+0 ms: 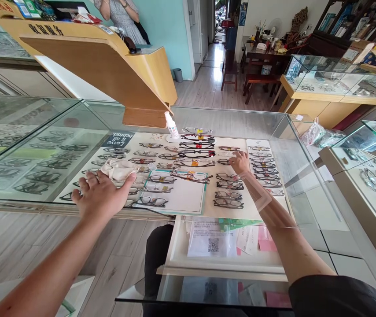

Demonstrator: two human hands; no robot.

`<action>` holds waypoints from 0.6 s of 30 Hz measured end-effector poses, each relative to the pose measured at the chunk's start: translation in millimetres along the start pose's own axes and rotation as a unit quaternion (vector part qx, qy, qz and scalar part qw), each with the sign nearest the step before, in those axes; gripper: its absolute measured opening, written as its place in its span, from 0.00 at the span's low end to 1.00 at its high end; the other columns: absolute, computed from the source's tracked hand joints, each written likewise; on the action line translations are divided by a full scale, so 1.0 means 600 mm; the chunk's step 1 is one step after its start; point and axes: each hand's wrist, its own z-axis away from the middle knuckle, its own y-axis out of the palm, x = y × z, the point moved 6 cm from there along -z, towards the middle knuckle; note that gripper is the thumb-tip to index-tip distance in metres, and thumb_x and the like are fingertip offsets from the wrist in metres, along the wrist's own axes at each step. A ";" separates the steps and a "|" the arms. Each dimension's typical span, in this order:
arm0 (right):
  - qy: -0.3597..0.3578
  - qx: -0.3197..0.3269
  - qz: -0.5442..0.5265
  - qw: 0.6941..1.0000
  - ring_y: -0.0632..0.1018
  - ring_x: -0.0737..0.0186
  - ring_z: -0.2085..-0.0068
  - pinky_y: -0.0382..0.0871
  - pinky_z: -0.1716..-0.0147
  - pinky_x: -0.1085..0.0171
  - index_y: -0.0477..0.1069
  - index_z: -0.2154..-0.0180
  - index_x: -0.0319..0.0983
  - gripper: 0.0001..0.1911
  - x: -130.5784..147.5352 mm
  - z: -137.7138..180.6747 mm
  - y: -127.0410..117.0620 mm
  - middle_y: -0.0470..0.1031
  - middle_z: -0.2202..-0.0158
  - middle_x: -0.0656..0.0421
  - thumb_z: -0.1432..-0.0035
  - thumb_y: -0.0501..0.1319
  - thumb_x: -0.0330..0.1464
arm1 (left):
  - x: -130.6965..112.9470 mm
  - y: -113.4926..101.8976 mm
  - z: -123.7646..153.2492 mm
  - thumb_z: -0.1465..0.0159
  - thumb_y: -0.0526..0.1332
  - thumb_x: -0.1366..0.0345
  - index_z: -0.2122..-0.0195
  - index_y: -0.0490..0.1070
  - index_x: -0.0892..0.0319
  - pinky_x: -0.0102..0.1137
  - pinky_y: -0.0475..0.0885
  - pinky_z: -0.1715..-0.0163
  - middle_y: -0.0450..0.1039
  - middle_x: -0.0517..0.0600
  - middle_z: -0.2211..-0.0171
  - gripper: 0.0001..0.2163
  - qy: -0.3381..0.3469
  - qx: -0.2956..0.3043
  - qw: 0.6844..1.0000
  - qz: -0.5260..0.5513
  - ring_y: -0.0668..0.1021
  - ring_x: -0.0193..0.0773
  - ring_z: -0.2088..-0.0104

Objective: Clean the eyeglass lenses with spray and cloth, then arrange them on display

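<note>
My left hand (104,191) is at the glass top of the display case, its fingers and thumb around a crumpled white cloth (119,170). Some of the cloth is hidden by the fingers. Inside the case, seen through the glass, my right hand (241,163) pinches the right end of a pair of dark-framed eyeglasses (224,162). Other eyeglasses (228,203) lie in a column just below that hand. A middle column of eyeglasses (196,153) has small orange tags. Behind it stands a white spray bottle (171,126).
The glass case (241,111) surrounds my right forearm. An open drawer (178,246) with papers (211,240) sits below it. A wooden counter (85,57) rises at the back left, with a person (122,17) behind it. Another display case (369,176) stands at the right.
</note>
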 end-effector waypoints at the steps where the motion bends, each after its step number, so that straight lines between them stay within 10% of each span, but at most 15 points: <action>1: 0.002 0.003 0.001 1.000 0.67 0.40 0.31 0.57 0.31 0.44 0.88 0.50 0.46 0.20 0.003 0.001 -0.004 0.76 0.32 0.52 0.25 0.56 0.38 | 0.001 0.000 0.000 0.33 0.38 0.30 0.21 0.47 0.83 0.66 0.50 0.25 0.44 0.76 0.19 0.58 0.000 0.000 1.000 0.000 0.50 0.72 0.20; 6: 0.003 0.047 0.004 0.999 0.74 0.40 0.34 0.62 0.34 0.44 0.82 0.37 0.44 0.23 0.008 0.004 -0.028 0.79 0.34 0.47 0.24 0.57 0.42 | 0.002 0.002 -0.001 0.33 0.38 0.30 0.21 0.48 0.84 0.66 0.50 0.25 0.44 0.77 0.19 0.58 0.004 -0.001 1.000 -0.001 0.50 0.72 0.20; 11: -0.037 0.189 0.015 0.981 0.84 0.49 0.50 0.73 0.40 0.49 0.87 0.55 0.44 0.12 0.019 0.024 -0.010 0.87 0.53 0.54 0.34 0.71 0.43 | -0.002 -0.001 0.002 0.33 0.39 0.30 0.21 0.48 0.84 0.65 0.49 0.25 0.44 0.77 0.19 0.58 -0.001 -0.002 1.000 0.001 0.50 0.72 0.20; 18: -0.051 0.239 0.054 0.968 0.82 0.52 0.44 0.81 0.43 0.47 0.77 0.41 0.40 0.19 0.039 0.039 0.008 0.79 0.39 0.50 0.26 0.67 0.42 | -0.006 -0.005 0.007 0.31 0.42 0.32 0.22 0.48 0.84 0.66 0.49 0.25 0.44 0.77 0.19 0.56 0.003 -0.003 1.000 0.023 0.50 0.73 0.20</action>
